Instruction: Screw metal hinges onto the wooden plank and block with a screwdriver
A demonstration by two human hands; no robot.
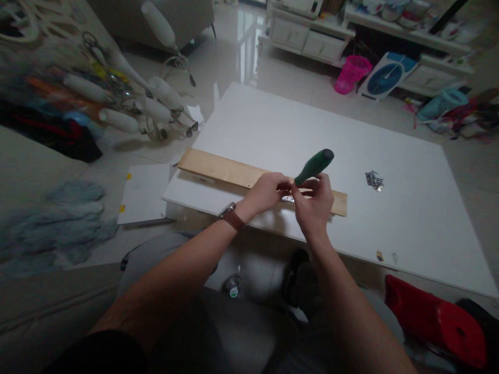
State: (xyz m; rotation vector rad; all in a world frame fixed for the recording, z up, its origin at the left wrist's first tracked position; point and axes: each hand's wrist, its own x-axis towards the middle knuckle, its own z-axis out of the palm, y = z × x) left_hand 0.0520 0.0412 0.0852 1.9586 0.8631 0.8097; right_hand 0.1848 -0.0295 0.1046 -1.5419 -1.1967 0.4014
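A wooden board (222, 167) lies across the near part of a white panel (335, 130). The screwdriver (315, 165) stands tilted above the board, its thick green handle leaning up and to the right. My right hand (316, 205) is closed with thumb and fingers around the handle's lower end. Beside it my left hand (268, 191) is closed in a pinch by the screwdriver's lower end; what its fingertips hold is hidden. Between both hands a small shiny metal plate (287, 198) shows at the board's near edge. The screwdriver's tip is out of sight.
Several metal hinges (375, 181) lie in a small pile to the right. A small yellow-and-dark piece (379, 255) sits near the panel's front edge. A white box-like piece (144, 195) stands left, a red object (432, 317) lower right, and a clear bottle (233, 285) on the floor.
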